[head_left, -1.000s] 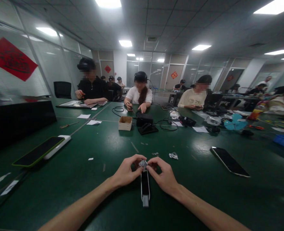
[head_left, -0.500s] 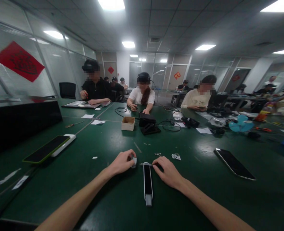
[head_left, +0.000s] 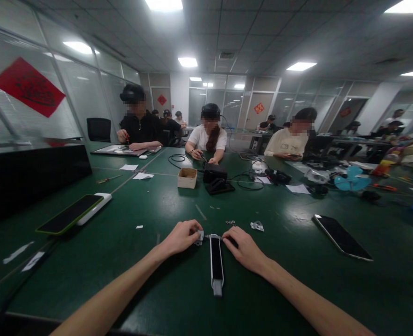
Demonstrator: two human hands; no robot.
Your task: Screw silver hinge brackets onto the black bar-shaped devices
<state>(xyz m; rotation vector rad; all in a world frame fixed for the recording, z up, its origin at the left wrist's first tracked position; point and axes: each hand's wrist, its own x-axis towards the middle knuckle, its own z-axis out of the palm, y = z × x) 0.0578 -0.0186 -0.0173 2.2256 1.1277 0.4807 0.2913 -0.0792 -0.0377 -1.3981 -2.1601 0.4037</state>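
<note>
A narrow bar [head_left: 216, 261] with a black top, pale frame and grey near end lies lengthwise on the green table between my hands. A thin metal pin [head_left: 208, 237] sticks out sideways at its far end. My left hand [head_left: 185, 235] is closed on a small grey metal bracket [head_left: 199, 239], held by the pin's left end. At the right end, the fingers of my right hand [head_left: 243, 247] pinch the pin. Beyond them lie several small rings [head_left: 230, 222] and a second grey bracket [head_left: 257, 226].
A phone [head_left: 342, 237] lies to the right, and a green-edged phone [head_left: 71, 214] rests against a white block on the left. Farther off stand an open box [head_left: 187, 178] and a black device [head_left: 216, 176]. Co-workers sit across the table.
My left hand has brought the bracket rightward, closer to the pin's left end. My right hand stays by the pin's right end. The view has shifted slightly.
</note>
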